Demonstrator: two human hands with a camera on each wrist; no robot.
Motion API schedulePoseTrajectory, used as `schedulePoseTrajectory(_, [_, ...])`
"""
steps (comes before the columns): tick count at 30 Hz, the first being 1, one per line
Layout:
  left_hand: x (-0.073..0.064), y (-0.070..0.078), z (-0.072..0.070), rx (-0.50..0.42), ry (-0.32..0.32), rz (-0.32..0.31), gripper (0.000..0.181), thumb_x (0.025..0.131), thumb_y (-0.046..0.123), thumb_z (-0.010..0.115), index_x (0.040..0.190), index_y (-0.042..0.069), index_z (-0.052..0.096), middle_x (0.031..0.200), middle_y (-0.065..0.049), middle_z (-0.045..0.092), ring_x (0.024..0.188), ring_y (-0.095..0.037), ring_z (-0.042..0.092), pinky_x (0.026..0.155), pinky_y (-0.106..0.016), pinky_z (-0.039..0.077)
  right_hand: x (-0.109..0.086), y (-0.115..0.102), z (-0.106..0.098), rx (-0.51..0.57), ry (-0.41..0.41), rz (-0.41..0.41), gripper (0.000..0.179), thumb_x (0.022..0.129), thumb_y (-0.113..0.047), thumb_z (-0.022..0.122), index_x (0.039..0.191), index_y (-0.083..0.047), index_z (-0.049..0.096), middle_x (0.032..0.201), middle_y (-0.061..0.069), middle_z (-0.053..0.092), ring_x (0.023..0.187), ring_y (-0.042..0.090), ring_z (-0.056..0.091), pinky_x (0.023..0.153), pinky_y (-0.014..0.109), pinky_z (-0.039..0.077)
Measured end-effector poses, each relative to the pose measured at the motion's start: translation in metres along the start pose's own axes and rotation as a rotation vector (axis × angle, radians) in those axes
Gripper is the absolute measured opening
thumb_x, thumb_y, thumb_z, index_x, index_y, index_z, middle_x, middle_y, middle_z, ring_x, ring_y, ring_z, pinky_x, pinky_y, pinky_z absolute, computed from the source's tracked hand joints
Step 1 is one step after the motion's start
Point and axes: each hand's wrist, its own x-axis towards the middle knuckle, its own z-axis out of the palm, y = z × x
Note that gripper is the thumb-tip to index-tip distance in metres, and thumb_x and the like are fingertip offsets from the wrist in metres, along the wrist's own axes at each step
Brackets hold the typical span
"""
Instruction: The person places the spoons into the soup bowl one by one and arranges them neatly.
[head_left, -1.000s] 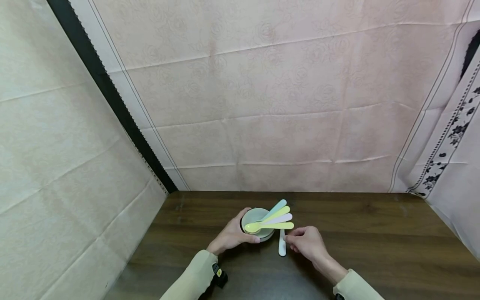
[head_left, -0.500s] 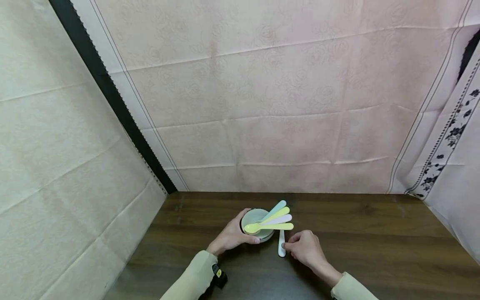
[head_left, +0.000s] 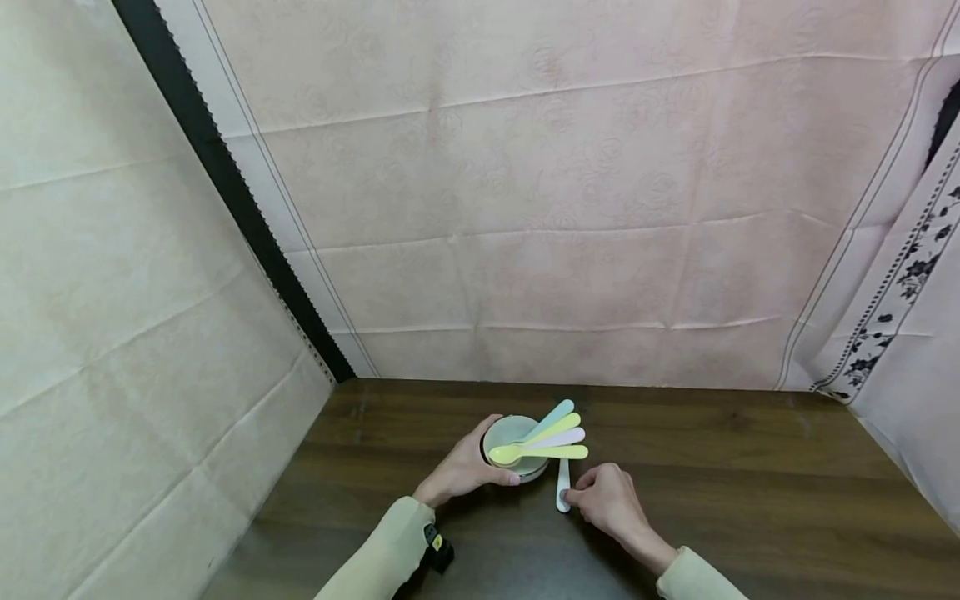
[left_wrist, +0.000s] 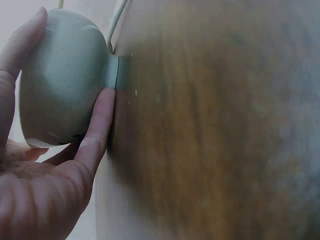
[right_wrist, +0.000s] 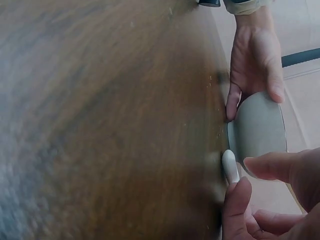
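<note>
A pale green bowl [head_left: 504, 430] stands on the table, and my left hand [head_left: 468, 468] grips its side, one finger low by the foot in the left wrist view. Across the bowl lie several spoons, fanned to the right: a light blue spoon [head_left: 558, 409], a lilac spoon [head_left: 572, 436] and a yellow spoon [head_left: 562, 452] among them. Another pale blue spoon [head_left: 564, 477] points toward me beside the bowl, its far end hidden under the others. My right hand [head_left: 611, 502] has thumb and finger at this handle's near end, curled about it.
The brown wooden table [head_left: 720, 467] ends at a pale cloth wall [head_left: 570, 208] behind. A second cloth [head_left: 172, 350] closes off the left side. A small black device [head_left: 438, 550] sits at the left wrist.
My right hand has slid toward me along the pale blue spoon's handle, to its near end. The left hand, the bowl and the spoons have stayed in place.
</note>
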Motion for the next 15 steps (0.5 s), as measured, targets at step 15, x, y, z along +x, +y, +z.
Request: schedulePoseTrajectory(15, [0.0011,-0.0002,-0.0002,0.036,0.013,-0.004,0.100,0.080,0.029,0.100,0.163,0.024,0.043,0.152,-0.003,0.062,0.133,-0.021,0.058,0.115,-0.048,0.044,0.0038,0.0067,0.0091,-0.032,0.057,-0.073,0.021,0.080,-0.014,0.089,0.067,-0.010,0.073,0.052,-0.003,0.065,0.048,0.010,0.061,0.050,0.028,0.045])
